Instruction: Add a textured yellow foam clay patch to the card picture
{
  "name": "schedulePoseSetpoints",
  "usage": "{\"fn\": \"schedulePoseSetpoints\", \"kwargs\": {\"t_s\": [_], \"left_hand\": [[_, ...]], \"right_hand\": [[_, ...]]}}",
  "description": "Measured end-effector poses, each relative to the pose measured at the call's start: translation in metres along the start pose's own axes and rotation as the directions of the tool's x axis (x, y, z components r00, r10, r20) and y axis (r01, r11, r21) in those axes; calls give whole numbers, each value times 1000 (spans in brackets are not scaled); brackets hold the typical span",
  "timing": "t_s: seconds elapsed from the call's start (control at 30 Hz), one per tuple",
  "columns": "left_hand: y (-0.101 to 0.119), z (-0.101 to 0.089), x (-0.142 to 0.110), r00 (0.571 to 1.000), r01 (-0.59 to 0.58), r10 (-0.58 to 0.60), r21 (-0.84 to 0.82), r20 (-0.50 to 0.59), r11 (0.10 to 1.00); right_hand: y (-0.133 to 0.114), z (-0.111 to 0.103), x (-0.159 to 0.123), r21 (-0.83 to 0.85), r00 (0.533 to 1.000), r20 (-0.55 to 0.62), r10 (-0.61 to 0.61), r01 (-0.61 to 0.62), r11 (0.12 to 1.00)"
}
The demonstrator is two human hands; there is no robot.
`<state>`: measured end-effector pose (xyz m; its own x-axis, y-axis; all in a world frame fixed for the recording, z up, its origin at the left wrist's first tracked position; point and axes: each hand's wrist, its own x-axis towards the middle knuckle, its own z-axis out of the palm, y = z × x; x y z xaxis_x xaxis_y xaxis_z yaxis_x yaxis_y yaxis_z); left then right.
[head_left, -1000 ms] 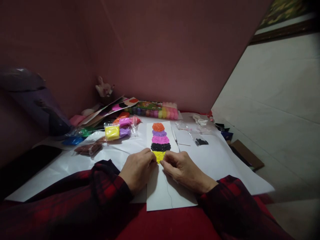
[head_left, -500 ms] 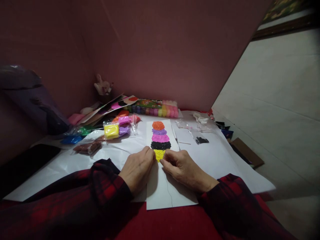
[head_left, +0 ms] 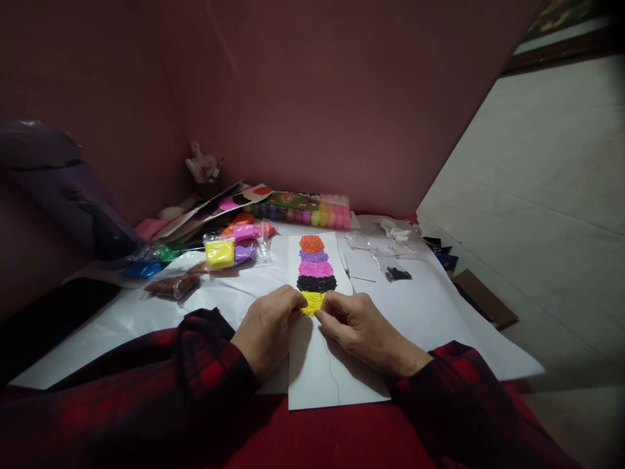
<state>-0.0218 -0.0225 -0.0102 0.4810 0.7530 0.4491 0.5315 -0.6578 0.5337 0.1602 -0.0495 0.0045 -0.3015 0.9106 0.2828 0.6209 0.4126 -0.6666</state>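
A narrow white card carries stacked, textured patches of clay: orange, purple, pink, black and yellow. A thin drawn line runs down the card below them. My left hand rests at the yellow patch's left edge, its fingers curled together; whatever they may pinch is hidden. At the right edge of the same patch, my right hand pinches thumb and forefinger against the yellow clay. A thin dark-tipped tool lies along the card's right side, partly behind my right hand.
Bagged clay in several colours lies to the left, with a brown packet nearer. Behind stands a long pack of coloured clay. A small bag with black clay and a thin stick lie right. A dark flat object is far left.
The view has shifted slightly. My left fingers have opened up a little at the yellow patch's left edge; my right hand keeps its pinch at the right edge.
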Motion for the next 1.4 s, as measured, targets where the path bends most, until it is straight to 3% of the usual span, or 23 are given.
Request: {"fn": "schedulePoseSetpoints", "kwargs": {"t_s": [0.3,0.57,0.63,0.8,0.9,1.13,1.4], "left_hand": [[-5,2,1,992,-38,21,137,121,990],[5,-1,3,977,-61,-19,363,213,930],[6,-2,2,983,-34,-29,333,184,942],[2,-1,-1,995,103,-100,124,-27,987],[-1,0,-2,990,126,-125,24,-67,992],[-3,0,-1,997,-22,22,2,-80,1000],[5,-7,-6,979,-203,197,339,53,919]], "right_hand": [[-1,0,0,-9,1000,-3,4,-4,1000],[0,0,0,2,1000,2,-2,2,1000],[-1,0,0,-3,1000,4,1,-1,1000],[-1,0,0,-7,1000,21,23,-22,1000],[-1,1,0,-7,1000,22,18,-18,1000],[-3,0,1,-11,999,31,34,-33,999],[-1,1,1,-13,1000,15,21,-20,1000]]}}
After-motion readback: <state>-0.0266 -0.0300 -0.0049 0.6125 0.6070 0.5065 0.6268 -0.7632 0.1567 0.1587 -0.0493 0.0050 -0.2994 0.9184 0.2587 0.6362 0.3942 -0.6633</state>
